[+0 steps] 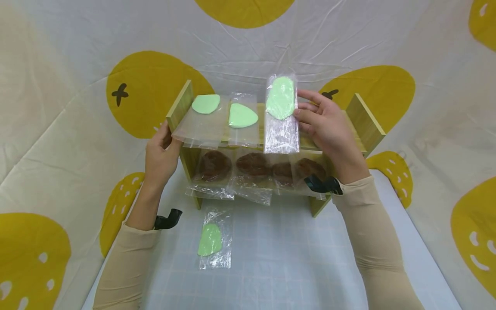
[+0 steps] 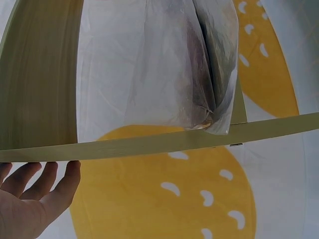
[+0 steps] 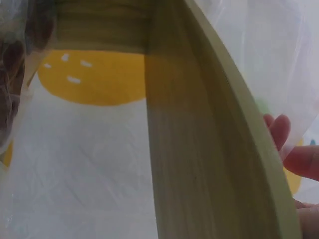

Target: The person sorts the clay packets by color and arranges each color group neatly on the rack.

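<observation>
My right hand [image 1: 327, 125] pinches the right edge of a clear plastic bag [image 1: 282, 135] holding a flat pale green piece, upright over the upper board of a small wooden shelf [image 1: 180, 107]. In the right wrist view the fingers [image 3: 304, 162] and the thin bag show beyond the shelf's side panel. At the shelf's left end, fingertips of my left hand [image 1: 159, 157] rest against the outer side panel [image 2: 149, 149]. Two more bagged green pieces, one rounded [image 1: 206, 104] and one wedge-like [image 1: 243, 116], lie on the upper board.
Several bagged brown rounded pieces [image 1: 213, 165] fill the lower board, their bag ends hanging over its front. Another bagged green piece [image 1: 210, 240] lies on the pale table [image 1: 271, 262] before the shelf. A white cloth with yellow figures [image 1: 248, 47] hangs close behind and at both sides.
</observation>
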The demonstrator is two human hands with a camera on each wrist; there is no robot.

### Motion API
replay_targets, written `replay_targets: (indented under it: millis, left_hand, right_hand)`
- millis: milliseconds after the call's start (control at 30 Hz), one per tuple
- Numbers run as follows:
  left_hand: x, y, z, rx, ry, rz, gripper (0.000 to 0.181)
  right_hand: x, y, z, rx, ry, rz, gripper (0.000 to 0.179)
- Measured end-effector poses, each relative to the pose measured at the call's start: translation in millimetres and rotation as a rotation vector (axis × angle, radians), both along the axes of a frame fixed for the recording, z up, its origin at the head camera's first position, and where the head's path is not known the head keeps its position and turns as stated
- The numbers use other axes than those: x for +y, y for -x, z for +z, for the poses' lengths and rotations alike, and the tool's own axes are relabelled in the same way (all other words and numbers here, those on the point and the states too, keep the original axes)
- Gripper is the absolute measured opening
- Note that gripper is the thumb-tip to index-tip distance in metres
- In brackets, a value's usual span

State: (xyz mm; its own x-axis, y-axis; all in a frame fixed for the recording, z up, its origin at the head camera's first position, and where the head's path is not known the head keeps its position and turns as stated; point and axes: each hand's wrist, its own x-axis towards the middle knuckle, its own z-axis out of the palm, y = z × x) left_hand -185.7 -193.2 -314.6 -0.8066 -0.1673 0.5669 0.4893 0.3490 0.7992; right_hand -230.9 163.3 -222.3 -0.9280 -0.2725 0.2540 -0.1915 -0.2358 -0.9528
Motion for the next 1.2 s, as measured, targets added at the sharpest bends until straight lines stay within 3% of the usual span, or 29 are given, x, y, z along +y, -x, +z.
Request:
replay_targets:
  millis: [267,533,633,867,1200]
  left_hand:
    - [-0.6,1.9,-1.1,0.015,0.004,-0.001,0.045]
    - [9.9,-12.9,16.0,-0.003,0.008,0.013,0.043]
    - [8.3,-10.6,13.6,-0.004,0.006,0.012,0.044]
    - [-0.5,2.5,-1.5,0.007,-0.002,-0.010,0.045]
    - [12.5,-11.4,17.0,-0.001,0.003,0.001,0.044]
  right_hand:
    - [-4.4,14.5,-2.7,-0.076,-0.003,-0.028,0.051]
    - [-9.1,20.5,-3.3,-0.062,-0.085,-0.018,0.048]
    - [-10.5,19.7,-3.1,-0.050,-0.131,-0.037,0.047]
    - [-9.7,16.1,-4.6,0.043,-0.310,-0.124,0.042]
    - [-5.6,11.4,-4.2,0.155,-0.497,-0.222,0.034]
